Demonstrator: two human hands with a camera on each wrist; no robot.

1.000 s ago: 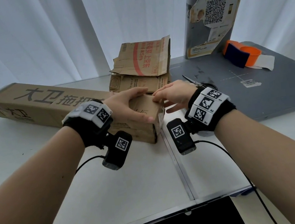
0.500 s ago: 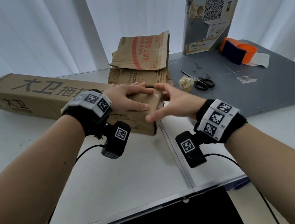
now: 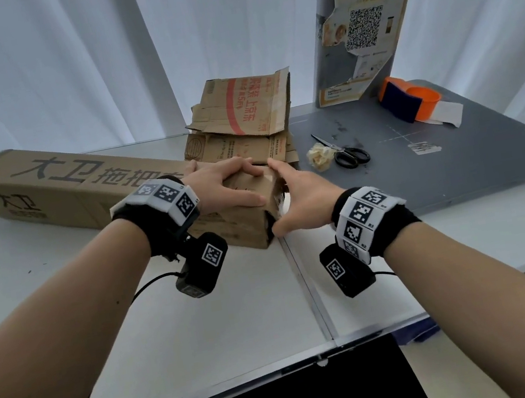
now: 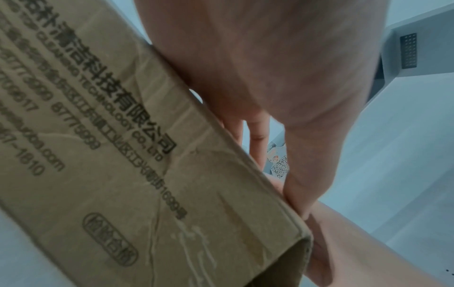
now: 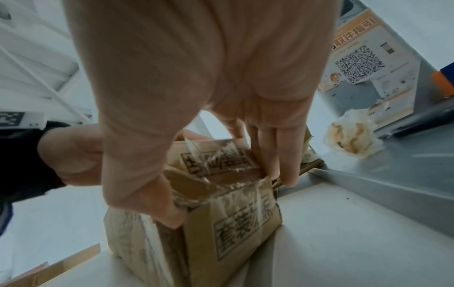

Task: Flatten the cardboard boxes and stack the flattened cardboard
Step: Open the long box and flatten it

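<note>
A long brown cardboard box (image 3: 54, 185) with black print lies on the white table (image 3: 206, 329), running from the far left to the centre. My left hand (image 3: 228, 187) rests on top of its near end, fingers spread across the top and thumb along the front edge. My right hand (image 3: 301, 192) spans the torn end face (image 5: 233, 223). Its thumb (image 5: 147, 194) pokes into the gap at the front corner flap, and its straight fingers (image 5: 277, 155) touch the far side. A pile of flattened cardboard (image 3: 241, 122) lies just behind the box end.
On the grey mat (image 3: 456, 159) to the right lie black scissors (image 3: 347, 153), a crumpled wad of tape (image 3: 320, 158) and an orange tape dispenser (image 3: 411, 99). A board with a QR poster (image 3: 367, 25) leans at the back. White curtains close off the rear.
My right hand left the top of the box end, opened, and now reaches round the end face with the thumb low at the corner. My left hand flattened on top.
</note>
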